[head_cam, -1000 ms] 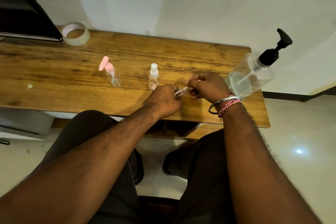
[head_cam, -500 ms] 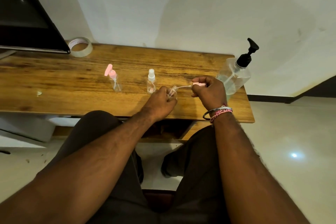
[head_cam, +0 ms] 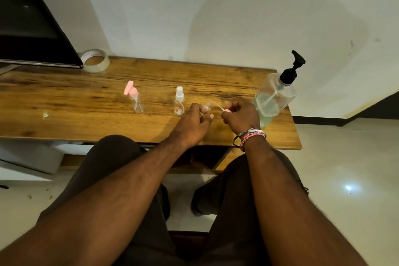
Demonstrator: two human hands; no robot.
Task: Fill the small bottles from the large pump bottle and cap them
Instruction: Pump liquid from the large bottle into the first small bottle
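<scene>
My left hand (head_cam: pixel 192 124) grips a small clear bottle (head_cam: pixel 206 106) just above the wooden table (head_cam: pixel 75 101); only its neck shows past my fingers. My right hand (head_cam: pixel 240 115) pinches a pink pump cap (head_cam: pixel 226 111) whose thin dip tube points left toward the bottle's mouth, clear of it. A large clear pump bottle (head_cam: pixel 275 95) with a black pump head stands right behind my right hand, partly full of liquid. Two more small bottles stand capped on the table: one with a pink pump (head_cam: pixel 135 98) and one with a white spray top (head_cam: pixel 179 101).
A roll of clear tape (head_cam: pixel 96 60) lies at the table's back left, beside a dark screen (head_cam: pixel 28 24). A white wall runs behind the table. The table's right edge is close to the large bottle. My knees are under the front edge.
My right hand has drawn the pink cap and its dip tube out of the small bottle held by my left hand. The camera view has tilted up and pulled back.
</scene>
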